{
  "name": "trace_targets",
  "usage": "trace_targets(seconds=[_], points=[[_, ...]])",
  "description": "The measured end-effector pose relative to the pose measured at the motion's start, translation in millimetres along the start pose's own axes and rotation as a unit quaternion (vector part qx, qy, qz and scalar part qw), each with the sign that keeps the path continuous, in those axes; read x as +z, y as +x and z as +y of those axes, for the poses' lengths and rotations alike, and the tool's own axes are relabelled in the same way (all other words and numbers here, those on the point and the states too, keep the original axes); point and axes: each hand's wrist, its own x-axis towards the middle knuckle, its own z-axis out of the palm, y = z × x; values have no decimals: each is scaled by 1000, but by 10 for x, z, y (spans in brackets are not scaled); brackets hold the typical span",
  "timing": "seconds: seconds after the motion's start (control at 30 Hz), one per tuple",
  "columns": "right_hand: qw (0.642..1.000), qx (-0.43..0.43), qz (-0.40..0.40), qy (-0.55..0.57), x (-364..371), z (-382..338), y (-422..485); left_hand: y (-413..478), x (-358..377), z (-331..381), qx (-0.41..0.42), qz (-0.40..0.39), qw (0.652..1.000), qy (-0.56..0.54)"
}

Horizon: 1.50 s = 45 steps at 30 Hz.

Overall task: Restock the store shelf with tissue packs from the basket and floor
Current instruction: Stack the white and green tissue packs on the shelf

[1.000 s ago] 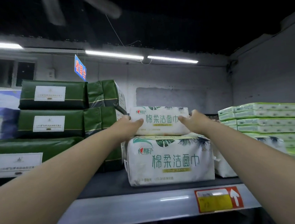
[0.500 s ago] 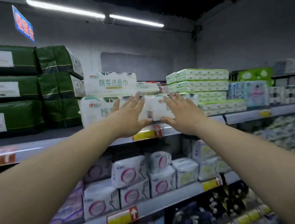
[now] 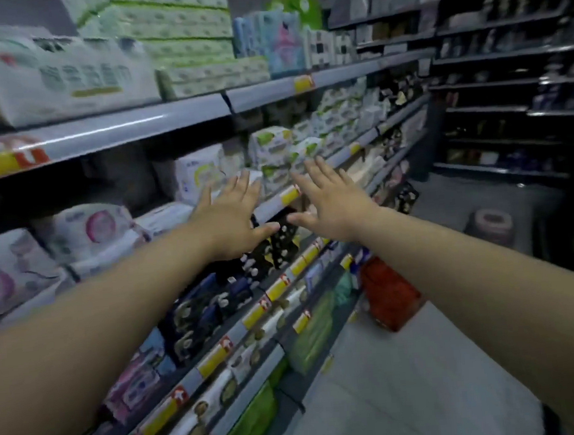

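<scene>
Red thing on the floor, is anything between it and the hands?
Nothing visible is. The left hand and right hand are open and empty, in the air before the shelves. The red thing sits lower, on the floor beside them, with only open aisle between. It is too blurred to name.

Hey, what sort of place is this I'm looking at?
A retail store aisle, most likely: long tiered shelves, yellow price tags along their front edges, and stacked wrapped tissue packs. A second dark rack stands across the aisle.
</scene>
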Motion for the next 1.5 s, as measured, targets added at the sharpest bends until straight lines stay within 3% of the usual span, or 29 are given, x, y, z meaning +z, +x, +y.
trace_targets(seconds=[0.23, 0.43, 0.63, 0.87, 1.0, 1.1, 1.23, 1.4, 1.43, 1.5], points=[[985, 153, -65, 51, 1221, 911, -718, 757, 1145, 1135, 143, -108, 984, -3], [933, 310, -162, 82, 2364, 1409, -1624, 1015, 2351, 2067, 270, -196, 943, 2], [853, 463, -199, 135, 3427, 1454, -2740, 863, 3489, 2947, 387, -252, 886, 28], [714, 610, -267, 217, 4618, 703, -4496, -79, 4833, 4015, 519, -345, 777, 90], [642, 671, -274, 252, 5168, 289, -5318, -734, 5471, 4495, 561, -369, 734, 104], [598, 699, -278, 277, 5699, -25, -5832, -1270, 6044, 4790, 574, -393, 712, 97], [551, 737, -258, 294, 6552, -390, -6358, -1931, 7006, 5068, 547, -441, 708, 76], [493, 774, -237, 320, 7623, -799, -6928, -2611, 8117, 5344, 389, -559, 732, 8], [474, 789, -224, 321, 7804, -866, -7019, -2712, 8290, 5398, 349, -582, 734, -23], [403, 831, -181, 337, 8111, -958, -7161, -2866, 8611, 5474, 289, -615, 731, -67]])
